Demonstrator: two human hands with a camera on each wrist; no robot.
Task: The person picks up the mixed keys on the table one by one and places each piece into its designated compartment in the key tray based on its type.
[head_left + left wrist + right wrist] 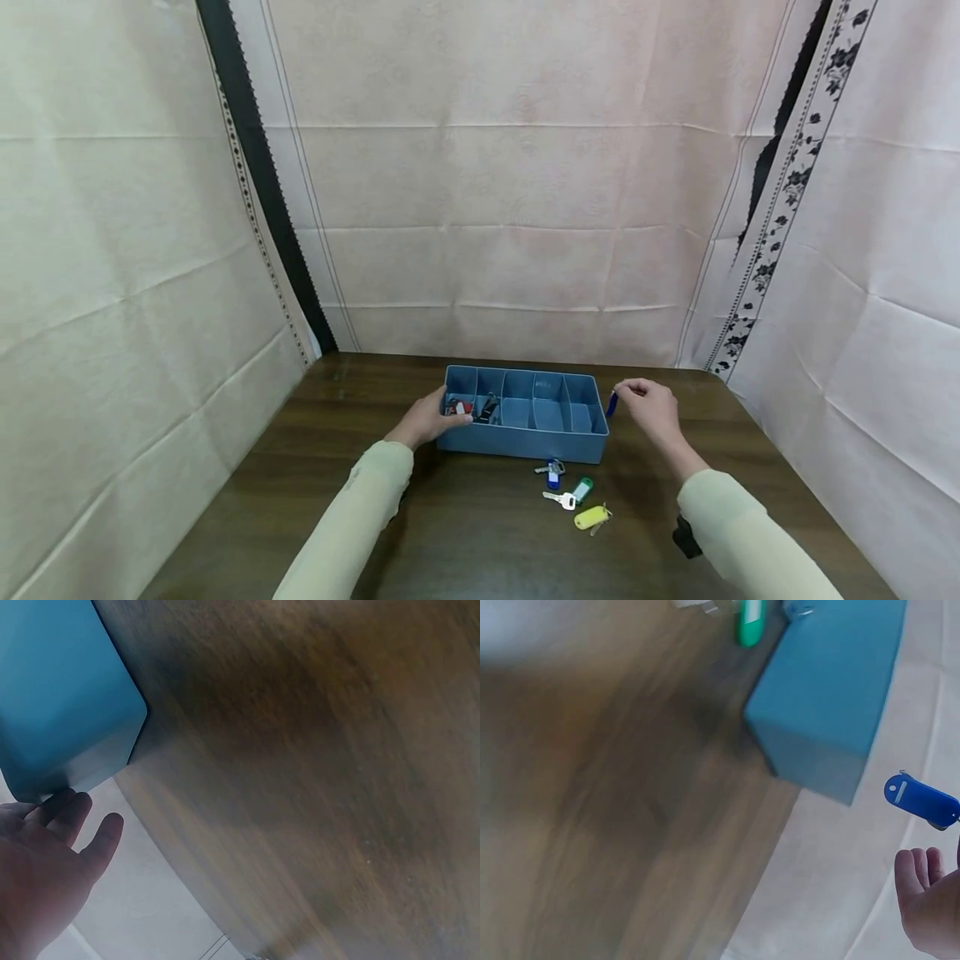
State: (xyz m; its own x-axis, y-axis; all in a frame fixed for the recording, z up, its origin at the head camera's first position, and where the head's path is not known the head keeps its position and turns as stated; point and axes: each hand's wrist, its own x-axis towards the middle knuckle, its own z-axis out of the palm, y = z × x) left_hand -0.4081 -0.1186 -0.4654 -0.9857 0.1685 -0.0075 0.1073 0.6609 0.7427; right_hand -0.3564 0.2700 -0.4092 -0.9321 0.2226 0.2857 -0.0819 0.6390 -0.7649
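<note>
The wood-grained tabletop (465,542) is carrying everything, and its smooth-looking face is probably letting light things slide. Towards its far side, the blue compartment box (517,444) is standing lengthwise from left to right; its thin walls are looking like stiff plastic, so it is probably weighing little and skidding at a nudge, with the end walls and rim offering the surest hold.

The left hand (426,421) is gripping the box at its left end, the thumb lying at the near rim and the fingers resting against the end wall. The right hand (651,410) is pinching the held blue key tag (924,802) just beside the box's right end, the tag hanging apart from the wall; the pinching fingertips are lying outside the right wrist view.

That tag is looking like hard, slick plastic: light, hardly fragile, liable to swivel on its ring, so the ring end or both flat faces are suiting a fingertip pinch.

Some red pieces (457,407) are sitting in the leftmost compartment and a black piece (487,408) in the next, both too small to name surely.

Near the box's near right part, a yellow key tag (591,517), a green key tag (582,489) and a loose blue key tag (553,477) are lying on the tabletop, while the silver key (562,500) beside the green one is lying flat, thin and rigid, its broad head probably giving the easiest grip
</note>
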